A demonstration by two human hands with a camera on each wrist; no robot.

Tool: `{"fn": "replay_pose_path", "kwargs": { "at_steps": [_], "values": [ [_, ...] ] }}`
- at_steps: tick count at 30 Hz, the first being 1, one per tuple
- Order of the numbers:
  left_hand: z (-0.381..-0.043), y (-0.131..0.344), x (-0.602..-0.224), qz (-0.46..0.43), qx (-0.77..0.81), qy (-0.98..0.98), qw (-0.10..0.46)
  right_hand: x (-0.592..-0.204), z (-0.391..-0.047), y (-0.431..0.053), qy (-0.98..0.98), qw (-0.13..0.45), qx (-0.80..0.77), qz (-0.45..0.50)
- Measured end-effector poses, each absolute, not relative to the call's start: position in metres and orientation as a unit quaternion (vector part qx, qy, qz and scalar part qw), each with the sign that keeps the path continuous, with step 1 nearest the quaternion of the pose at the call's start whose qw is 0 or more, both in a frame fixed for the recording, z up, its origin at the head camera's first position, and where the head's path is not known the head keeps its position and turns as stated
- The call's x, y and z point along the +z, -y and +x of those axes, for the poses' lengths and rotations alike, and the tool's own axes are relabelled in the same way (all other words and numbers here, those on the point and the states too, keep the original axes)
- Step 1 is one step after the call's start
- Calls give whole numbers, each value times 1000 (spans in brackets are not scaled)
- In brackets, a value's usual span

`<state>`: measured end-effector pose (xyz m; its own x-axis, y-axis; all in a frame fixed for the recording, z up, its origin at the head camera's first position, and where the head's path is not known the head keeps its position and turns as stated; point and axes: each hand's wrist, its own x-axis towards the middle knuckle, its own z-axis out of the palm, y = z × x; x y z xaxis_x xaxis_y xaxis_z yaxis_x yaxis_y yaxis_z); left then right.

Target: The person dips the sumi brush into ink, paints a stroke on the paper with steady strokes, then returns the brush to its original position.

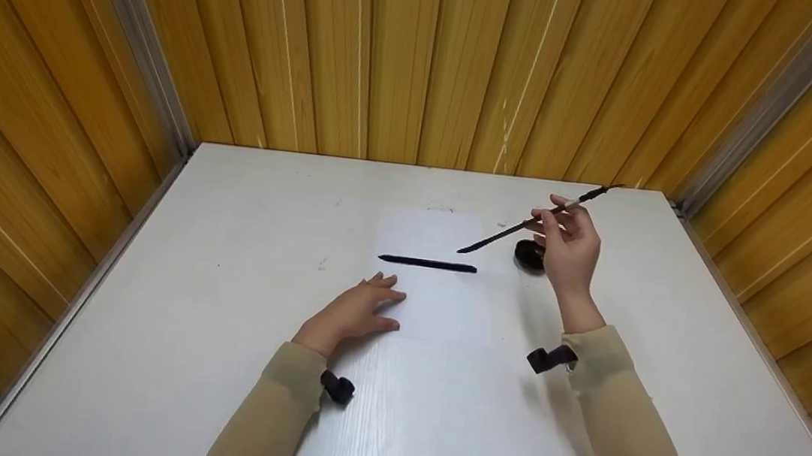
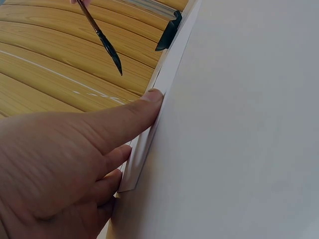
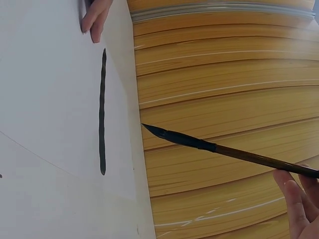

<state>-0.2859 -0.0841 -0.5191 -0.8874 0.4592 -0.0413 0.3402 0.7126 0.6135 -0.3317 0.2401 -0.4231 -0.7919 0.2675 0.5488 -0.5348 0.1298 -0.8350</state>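
My right hand (image 1: 571, 251) pinches the handle of a writing brush (image 1: 502, 233), held slanting, its dark, pointed tip down-left and raised above the paper. A sheet of white paper (image 1: 435, 310) lies flat on the table. Across it runs one straight black ink stroke (image 1: 427, 263), seen lengthwise in the right wrist view (image 3: 102, 119). My left hand (image 1: 354, 310) rests at the paper's left edge, below the stroke's left end, fingers spread. In the left wrist view its thumb (image 2: 134, 114) touches the sheet. Just left of my right hand, and partly behind it, sits a small round black dish (image 1: 530, 257).
The white table (image 1: 232, 300) ends at wood-patterned walls (image 1: 401, 61) at the back and both sides. Black wrist mounts (image 1: 338, 388) stick out from both sleeves. Small dark smudges (image 1: 440, 208) mark the surface near the paper's top.
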Motion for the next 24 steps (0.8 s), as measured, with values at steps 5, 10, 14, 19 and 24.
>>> {"fn": "replay_pose_path", "kwargs": {
  "at_steps": [5,10,14,19,24],
  "values": [
    [-286,84,-520,216,306,-922,96,-422,-325,-243,675,322,656,104],
    [-286,85,-519,218,310,-921,94,-420,-318,-247,663,339,658,117],
    [-286,85,-518,218,310,-921,92,-420,-313,-250,657,364,644,144],
    [-286,85,-518,220,308,-921,93,-424,-307,-253,660,407,599,202],
    [-286,85,-518,223,308,-920,95,-429,-303,-257,654,445,548,272]
  ]
}}
